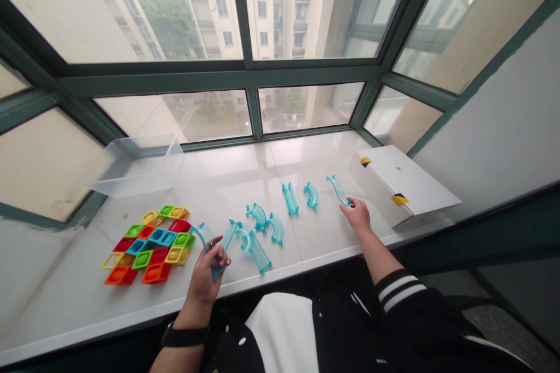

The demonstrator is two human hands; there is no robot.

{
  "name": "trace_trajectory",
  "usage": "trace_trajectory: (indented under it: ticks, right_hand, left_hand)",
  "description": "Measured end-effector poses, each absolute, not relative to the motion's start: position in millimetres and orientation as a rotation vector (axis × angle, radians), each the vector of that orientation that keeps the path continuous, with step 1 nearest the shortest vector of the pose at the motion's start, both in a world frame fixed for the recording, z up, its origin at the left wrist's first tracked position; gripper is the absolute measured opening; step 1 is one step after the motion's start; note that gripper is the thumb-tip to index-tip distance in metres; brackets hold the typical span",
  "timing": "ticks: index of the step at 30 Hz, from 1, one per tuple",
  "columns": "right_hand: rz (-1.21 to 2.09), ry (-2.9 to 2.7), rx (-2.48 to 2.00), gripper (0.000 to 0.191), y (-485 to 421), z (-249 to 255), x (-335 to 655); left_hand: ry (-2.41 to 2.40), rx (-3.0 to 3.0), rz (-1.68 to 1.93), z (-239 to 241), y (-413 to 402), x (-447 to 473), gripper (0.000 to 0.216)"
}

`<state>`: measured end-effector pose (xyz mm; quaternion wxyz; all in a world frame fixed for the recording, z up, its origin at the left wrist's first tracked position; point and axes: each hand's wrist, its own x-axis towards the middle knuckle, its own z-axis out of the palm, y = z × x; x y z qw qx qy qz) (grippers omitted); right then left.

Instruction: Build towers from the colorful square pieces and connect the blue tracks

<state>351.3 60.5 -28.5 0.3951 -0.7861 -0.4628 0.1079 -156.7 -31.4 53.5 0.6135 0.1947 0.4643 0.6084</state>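
Note:
My left hand (206, 275) is closed round a clear teal curved track piece (202, 235) just above the white windowsill (227, 186). My right hand (357, 214) reaches forward, its fingers pinching the near end of an S-shaped teal track piece (338, 188) that lies on the sill. Several more teal track pieces lie between the hands: a straight one (289, 198), a short curve (311, 194), two arcs (265, 222) and a longer piece (254, 245). A patch of coloured square tiles (149, 245) sits left of my left hand.
A clear plastic tub (137, 170) stands at the back left of the sill. A white cardboard box (400, 183) with yellow corner tabs lies at the right, just beyond my right hand. Window panes enclose the sill behind and on both sides.

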Motion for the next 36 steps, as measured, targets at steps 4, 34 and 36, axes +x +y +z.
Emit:
trace_trajectory:
  ticks: [4, 34, 36]
  right_hand:
    - [0.242, -1.24, -2.032, 0.047, 72, -45, 345]
    - [0.149, -1.31, -2.187, 0.047, 80, -61, 334]
    - [0.151, -1.31, -2.188, 0.049, 80, -61, 334]
  left_hand:
    - [1.078, 0.447, 1.401, 53, -33, -157, 0.047]
    - [1.098, 0.406, 1.359, 46, -32, -151, 0.047]
    - [1.094, 0.407, 1.357, 46, -32, -151, 0.047]
